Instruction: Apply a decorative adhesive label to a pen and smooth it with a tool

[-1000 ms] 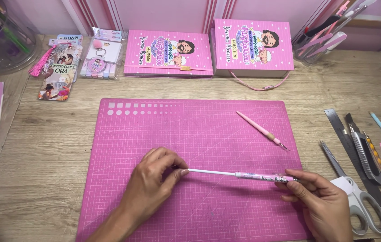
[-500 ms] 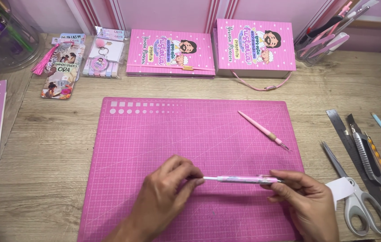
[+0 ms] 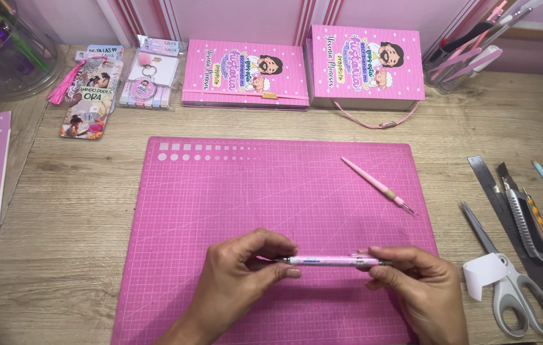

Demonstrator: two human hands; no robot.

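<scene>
Pink pen (image 3: 332,260) held level over the near edge of the pink cutting mat (image 3: 233,191), left hand (image 3: 239,281) pinching one end, right hand (image 3: 421,287) the other, fingers closed tight on the barrel. Pink craft tool (image 3: 377,185) lying loose on the mat beyond, scissors (image 3: 514,287) just right. Risk, by the look: a slipped pinch dropping the pen, rolling it off the wooden surface (image 3: 73,211).

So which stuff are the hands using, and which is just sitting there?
In use: pink pen, held by left hand and right hand, over the pink cutting mat.

Lying about: pink craft tool, scissors, metal ruler, two pink books.
</scene>
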